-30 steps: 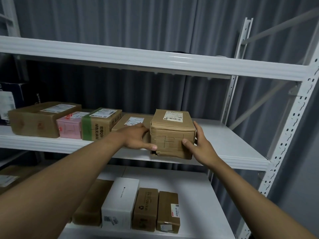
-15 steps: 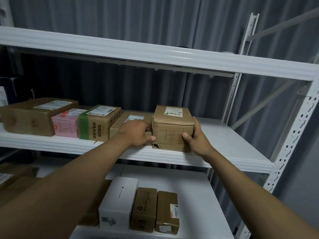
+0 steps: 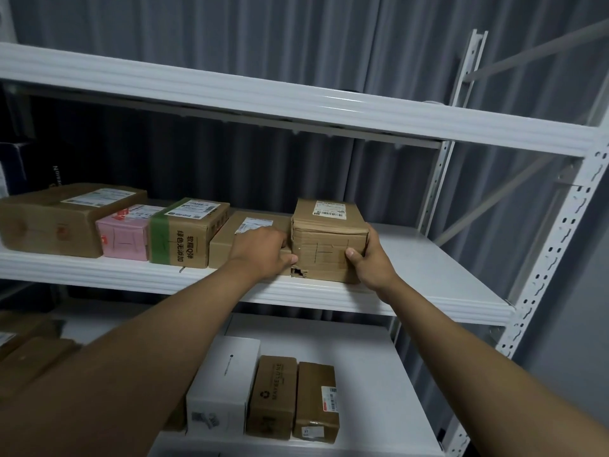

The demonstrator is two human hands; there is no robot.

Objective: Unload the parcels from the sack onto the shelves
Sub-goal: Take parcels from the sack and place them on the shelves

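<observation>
My left hand [image 3: 263, 250] and right hand [image 3: 369, 258] clasp the torn parcel [image 3: 329, 240] at the shelf [image 3: 329, 296] edge; let go early, it could tip off.

"MAYBELLINE" on lower-shelf brown box [image 3: 275, 395]

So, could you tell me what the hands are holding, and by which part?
Both hold the torn brown cardboard parcel on the middle shelf: left hand at its lower left edge, right hand around its right front corner.
</observation>
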